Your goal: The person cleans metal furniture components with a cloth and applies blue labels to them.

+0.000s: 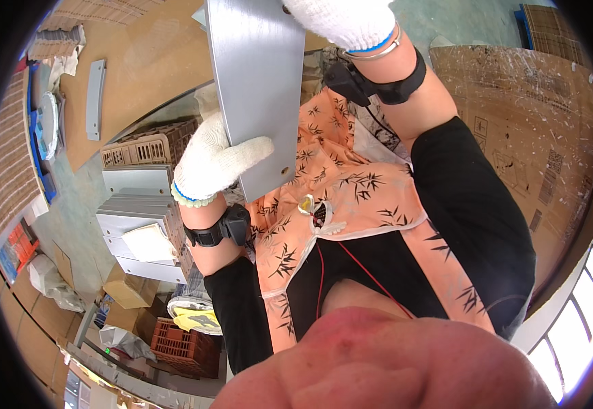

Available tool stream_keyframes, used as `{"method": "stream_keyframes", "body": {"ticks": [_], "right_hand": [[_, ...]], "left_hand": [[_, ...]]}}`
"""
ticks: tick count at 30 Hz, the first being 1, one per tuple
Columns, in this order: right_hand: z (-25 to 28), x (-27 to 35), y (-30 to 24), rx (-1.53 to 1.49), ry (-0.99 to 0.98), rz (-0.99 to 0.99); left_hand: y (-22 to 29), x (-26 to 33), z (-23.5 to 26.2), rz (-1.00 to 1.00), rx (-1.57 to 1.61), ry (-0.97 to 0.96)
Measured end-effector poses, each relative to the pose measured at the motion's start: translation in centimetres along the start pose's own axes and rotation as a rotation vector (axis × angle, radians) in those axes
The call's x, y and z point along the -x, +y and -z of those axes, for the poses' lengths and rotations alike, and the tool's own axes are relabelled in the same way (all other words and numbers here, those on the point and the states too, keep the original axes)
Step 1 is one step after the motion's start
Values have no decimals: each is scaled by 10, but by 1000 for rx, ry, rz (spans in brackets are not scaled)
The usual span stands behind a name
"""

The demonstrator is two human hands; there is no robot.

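A long grey panel (259, 88) with small holes near its edge stands tilted in front of my lap, its far end cut off by the picture's top. My left hand (221, 157), in a white knitted glove, grips its left edge, the thumb across the face and the fingers hidden behind. At the far right corner, my right hand (344, 22), gloved alike, is closed on the panel's edge; its fingertips are partly out of view. Left of my left forearm lies a stack of similar grey panels (136, 225) with a pale cloth (150, 243) on top.
One narrow grey panel (95, 100) lies on brown cardboard (153, 54) at the far left. A beige plastic crate (136, 151) stands behind the stack. Nearer are a red-brown crate (186, 346) and a cardboard box (131, 286). A large cardboard sheet (514, 129) stands at my right.
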State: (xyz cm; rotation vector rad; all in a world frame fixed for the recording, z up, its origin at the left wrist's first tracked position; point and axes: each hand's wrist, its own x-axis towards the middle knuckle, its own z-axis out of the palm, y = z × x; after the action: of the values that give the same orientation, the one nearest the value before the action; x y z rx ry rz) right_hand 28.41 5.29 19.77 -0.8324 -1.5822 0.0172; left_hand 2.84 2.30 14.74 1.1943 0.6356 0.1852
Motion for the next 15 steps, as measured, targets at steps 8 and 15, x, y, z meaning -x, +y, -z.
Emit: {"method": "stream_keyframes", "body": {"ticks": [8,15], "right_hand": [[-3,2,6,-71,34,21],[-5,8,25,-30,129,73]], "left_hand": [[1,-1,1,-10,-4,-20],[1,-2,0,5,1,-15]]}}
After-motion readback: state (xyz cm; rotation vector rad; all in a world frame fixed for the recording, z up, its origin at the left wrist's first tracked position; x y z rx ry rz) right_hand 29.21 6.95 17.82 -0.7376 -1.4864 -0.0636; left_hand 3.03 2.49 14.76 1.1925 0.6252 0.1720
